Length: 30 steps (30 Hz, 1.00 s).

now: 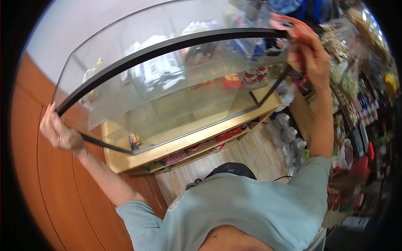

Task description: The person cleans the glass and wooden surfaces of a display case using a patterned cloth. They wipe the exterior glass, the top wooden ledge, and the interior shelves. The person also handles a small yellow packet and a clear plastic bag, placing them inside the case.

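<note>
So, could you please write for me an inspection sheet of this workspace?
Surface: wooden shelf, below the glass case.
Things handled: the case, transparent, dark-framed.
Clutter: clear bottles on the floor; small packet by the case's lower left corner.
Hands: left hand grips case's left corner; right hand at right corner, with blurred red item.
Cables: thin black line on floor, probably a cable.
Surroundings: wooden panels at left, crowded shelves at right.

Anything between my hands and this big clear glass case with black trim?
Nothing visible separates your left hand from the glass case. By your right hand, a blurred reddish item shows at the right corner; whether it lies between is unclear.
</note>
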Motion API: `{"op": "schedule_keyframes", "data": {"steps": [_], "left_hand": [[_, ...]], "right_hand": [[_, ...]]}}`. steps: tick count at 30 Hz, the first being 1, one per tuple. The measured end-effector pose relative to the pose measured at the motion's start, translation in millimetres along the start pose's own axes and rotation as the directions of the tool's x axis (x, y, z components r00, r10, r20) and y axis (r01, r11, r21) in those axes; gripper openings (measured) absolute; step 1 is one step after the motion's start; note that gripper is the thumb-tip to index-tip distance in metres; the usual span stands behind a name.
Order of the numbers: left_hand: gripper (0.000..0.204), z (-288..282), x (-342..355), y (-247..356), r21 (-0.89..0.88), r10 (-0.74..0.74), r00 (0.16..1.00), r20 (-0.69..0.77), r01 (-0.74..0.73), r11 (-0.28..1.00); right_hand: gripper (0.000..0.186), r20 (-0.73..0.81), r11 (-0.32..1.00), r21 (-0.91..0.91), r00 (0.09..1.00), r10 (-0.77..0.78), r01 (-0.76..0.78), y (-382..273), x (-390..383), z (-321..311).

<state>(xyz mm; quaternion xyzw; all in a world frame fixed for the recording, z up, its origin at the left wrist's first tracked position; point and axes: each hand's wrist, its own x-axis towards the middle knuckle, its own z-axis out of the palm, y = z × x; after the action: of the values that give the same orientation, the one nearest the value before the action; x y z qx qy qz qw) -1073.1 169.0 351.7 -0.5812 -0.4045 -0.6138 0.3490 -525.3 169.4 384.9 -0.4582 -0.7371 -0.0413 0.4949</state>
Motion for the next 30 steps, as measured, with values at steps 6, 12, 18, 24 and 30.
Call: {"op": "schedule_keyframes", "data": {"steps": [6,12,18,24,30], "left_hand": [[0.018,6.2,-0.2,13.8,-0.006,-0.011,0.999,-0.046,0.011,1.000],[0.021,-3.4,0.9,18.4,-0.062,-0.098,0.995,-0.028,0.096,0.993],[0.023,-11.1,6.3,20.9,-0.102,-0.086,0.993,0.077,0.093,0.990],[0.020,-8.7,6.4,37.1,-0.128,-0.202,0.978,0.054,0.208,0.970],[0.018,-8.7,5.2,37.0,-0.125,-0.233,0.972,0.040,0.236,0.964]], "right_hand": [[0.026,-0.194,0.997,0.042,0.980,-0.053,0.063,44.6,-11.1,11.1],[0.029,-0.300,0.911,-0.164,0.861,-0.411,0.377,52.7,-6.4,36.8],[0.029,-0.288,0.836,-0.283,0.790,-0.542,0.471,61.7,-3.5,34.9],[0.027,-0.260,0.789,-0.341,0.756,-0.601,0.510,65.2,-5.3,33.7],[0.028,-0.301,0.815,-0.341,0.766,-0.568,0.469,73.7,-17.9,31.0]]}}
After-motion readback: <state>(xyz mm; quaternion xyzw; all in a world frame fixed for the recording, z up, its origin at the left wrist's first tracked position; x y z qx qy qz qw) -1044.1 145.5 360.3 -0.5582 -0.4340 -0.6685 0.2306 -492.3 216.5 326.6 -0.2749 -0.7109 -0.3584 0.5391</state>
